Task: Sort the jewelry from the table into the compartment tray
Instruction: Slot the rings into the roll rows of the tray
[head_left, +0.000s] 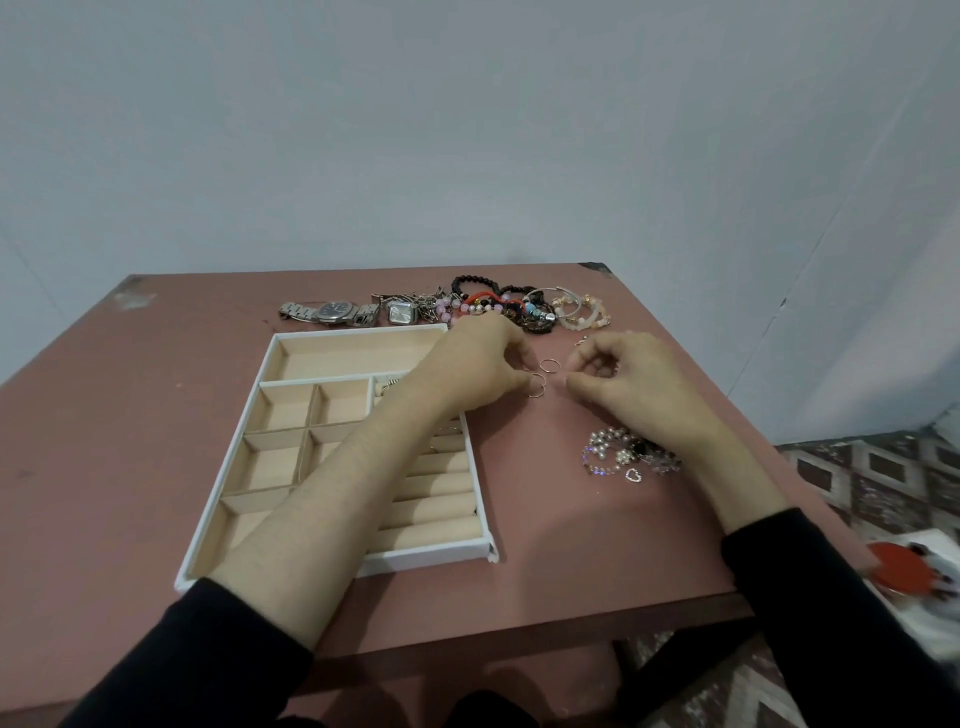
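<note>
- Rings (549, 366), thin hoops, on tabletop (156, 415) at 3 o'clock of tray (358, 328); left hand (483, 364) pinches one
- right hand (623, 379) curled beside them; cannot tell if it holds anything

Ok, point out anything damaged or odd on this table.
The pink table shows wear: a dark chip at its far right corner and a pale scuff near the far left corner.

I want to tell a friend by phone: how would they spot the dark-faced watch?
Find the white compartment tray on the pink table. Beyond its far rim lie two watches; take the left one, the dark-faced watch. Its dark dial and link band set it apart from the pale square-faced watch beside it.
</note>
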